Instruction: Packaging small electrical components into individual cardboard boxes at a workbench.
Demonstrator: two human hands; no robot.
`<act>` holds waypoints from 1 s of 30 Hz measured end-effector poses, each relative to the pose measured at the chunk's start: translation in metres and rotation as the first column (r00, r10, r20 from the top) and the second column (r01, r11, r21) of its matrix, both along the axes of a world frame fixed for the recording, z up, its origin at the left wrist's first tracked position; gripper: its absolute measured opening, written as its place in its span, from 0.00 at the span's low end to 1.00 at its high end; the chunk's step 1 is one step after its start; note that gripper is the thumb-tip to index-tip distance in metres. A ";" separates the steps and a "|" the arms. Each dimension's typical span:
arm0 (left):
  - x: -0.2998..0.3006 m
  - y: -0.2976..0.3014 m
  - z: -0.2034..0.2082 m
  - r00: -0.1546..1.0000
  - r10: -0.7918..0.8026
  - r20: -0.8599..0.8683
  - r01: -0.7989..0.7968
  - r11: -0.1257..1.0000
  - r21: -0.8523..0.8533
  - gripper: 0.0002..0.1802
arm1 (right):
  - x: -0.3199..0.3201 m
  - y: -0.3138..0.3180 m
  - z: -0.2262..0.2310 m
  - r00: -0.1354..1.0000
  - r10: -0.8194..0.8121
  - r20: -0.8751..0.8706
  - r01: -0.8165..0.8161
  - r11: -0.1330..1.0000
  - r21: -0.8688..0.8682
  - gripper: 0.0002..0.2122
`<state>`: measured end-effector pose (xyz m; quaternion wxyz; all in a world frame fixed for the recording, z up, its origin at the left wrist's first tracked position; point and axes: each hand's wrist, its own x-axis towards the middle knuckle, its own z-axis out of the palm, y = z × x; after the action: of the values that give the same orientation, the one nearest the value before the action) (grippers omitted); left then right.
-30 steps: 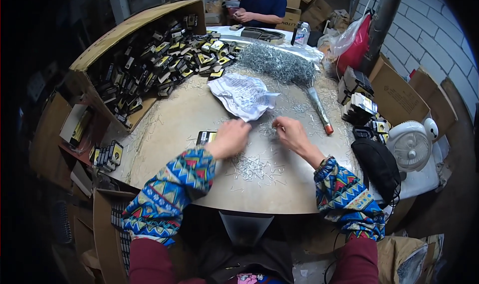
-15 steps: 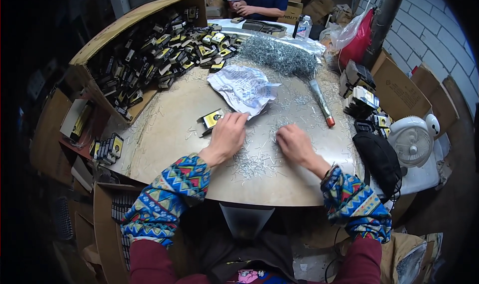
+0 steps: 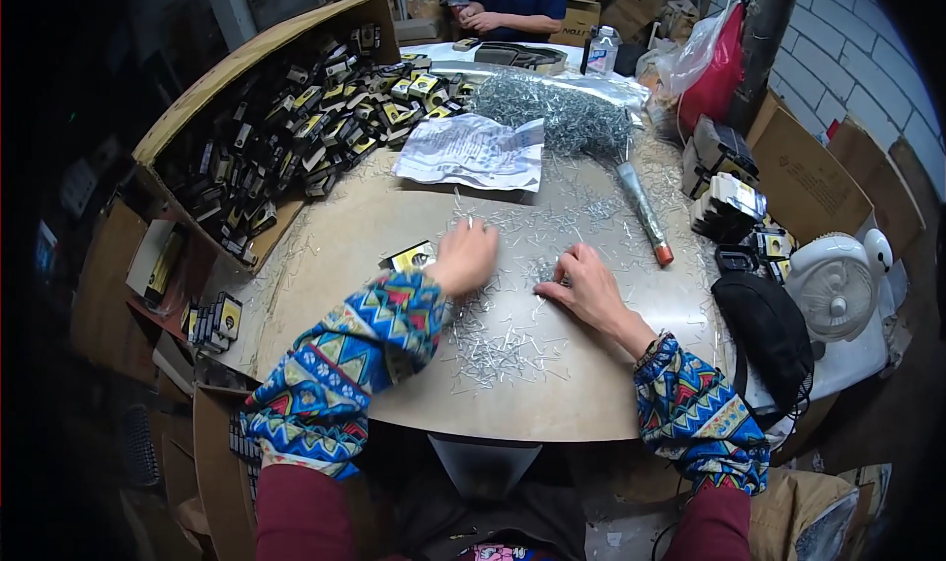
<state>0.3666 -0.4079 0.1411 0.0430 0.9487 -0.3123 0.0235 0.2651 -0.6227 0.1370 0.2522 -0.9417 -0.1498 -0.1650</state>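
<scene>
Small bent metal pins point(image 3: 498, 354) lie loose over the tabletop, in a pile near its front edge. Among those farther in, my left hand point(image 3: 465, 258) rests with its fingers curled; their tips are partly hidden. My right hand point(image 3: 591, 287), to its right, has thumb and fingers drawn together at a few metal pins point(image 3: 544, 271). Just left of my left hand lies a small black and yellow box point(image 3: 410, 257), partly covered by my sleeve. Beyond both hands a creased printed sheet of paper point(image 3: 473, 152) lies beside a large heap of pins point(image 3: 552, 113).
A cardboard carton point(image 3: 163, 142) spills many small boxes at the left. A clear tube with an orange end point(image 3: 645, 214) lies at the right, near a black pouch point(image 3: 761, 334) and a white fan point(image 3: 836, 290). Across the table sits another person point(image 3: 517, 4).
The paper has shifted away from me and lies flatter. My left hand has left its edge and moved right, off the small box. My right hand's fingers have come to a few pins.
</scene>
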 end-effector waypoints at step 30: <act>-0.130 0.155 -0.012 0.980 0.187 0.067 -0.137 0.880 -0.454 0.40 | -0.042 0.032 -0.012 0.989 -0.122 0.086 0.144 0.937 -0.319 0.15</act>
<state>0.2366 -0.2532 0.1286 0.2406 0.9335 -0.2198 0.1498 0.2235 -0.5906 0.1250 0.0772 -0.9724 -0.1190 -0.1852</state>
